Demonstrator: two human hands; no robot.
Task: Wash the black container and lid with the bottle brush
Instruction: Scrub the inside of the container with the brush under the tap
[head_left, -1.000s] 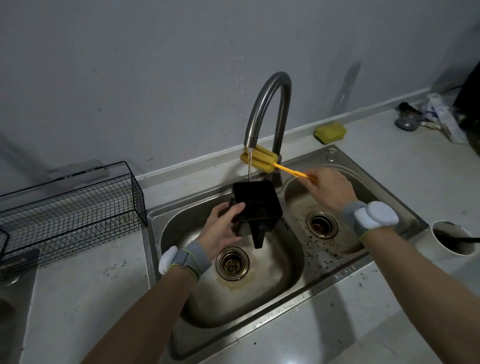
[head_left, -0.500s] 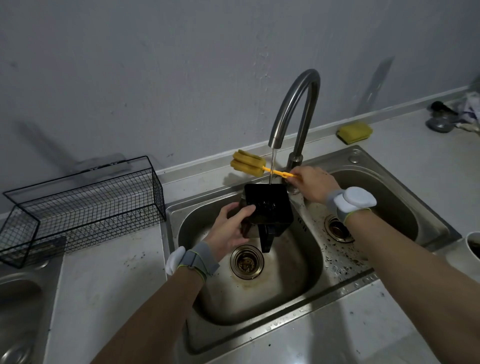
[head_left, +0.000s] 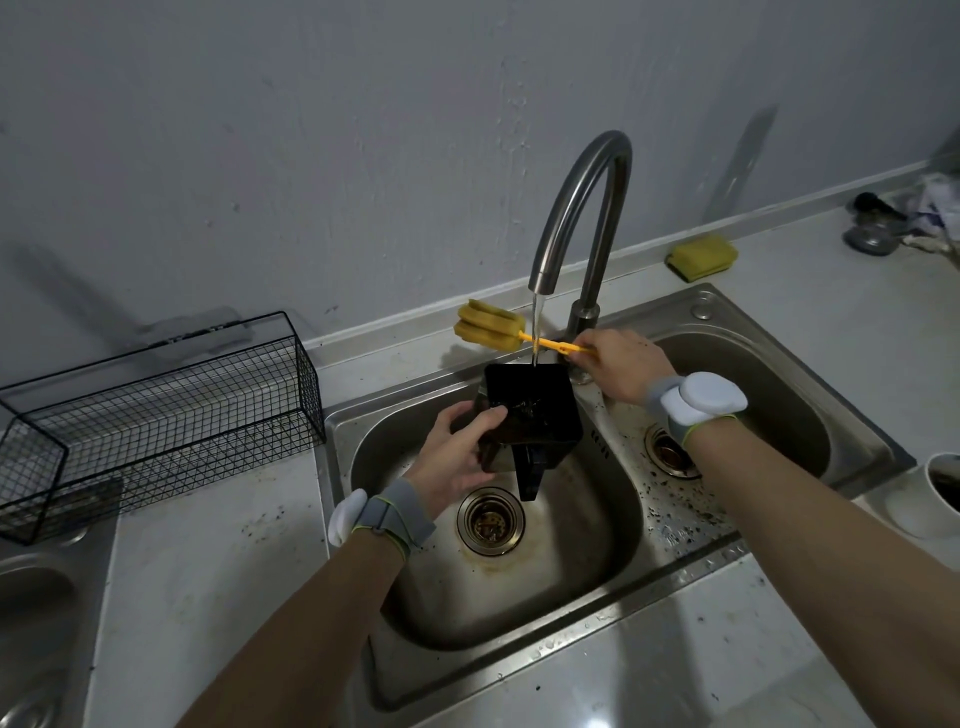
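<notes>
A black square container (head_left: 532, 415) with a handle hangs over the left basin, its open top under the tap's thin stream of water. My left hand (head_left: 457, 457) grips its left side. My right hand (head_left: 618, 369) holds the yellow bottle brush (head_left: 491, 330) by its thin handle near the tap's base. The sponge head points left, above and behind the container, clear of it. I see no lid.
The curved steel tap (head_left: 587, 208) rises behind the double sink (head_left: 597, 613). A black wire basket (head_left: 156, 410) stands on the counter at left. A yellow sponge (head_left: 701, 257) lies by the wall, a white cup (head_left: 930, 493) at the right edge.
The view has shifted, so the sink sits further right in frame. The brush head has moved left, from beside the tap's spout to left of the water stream. The container stays under the water.
</notes>
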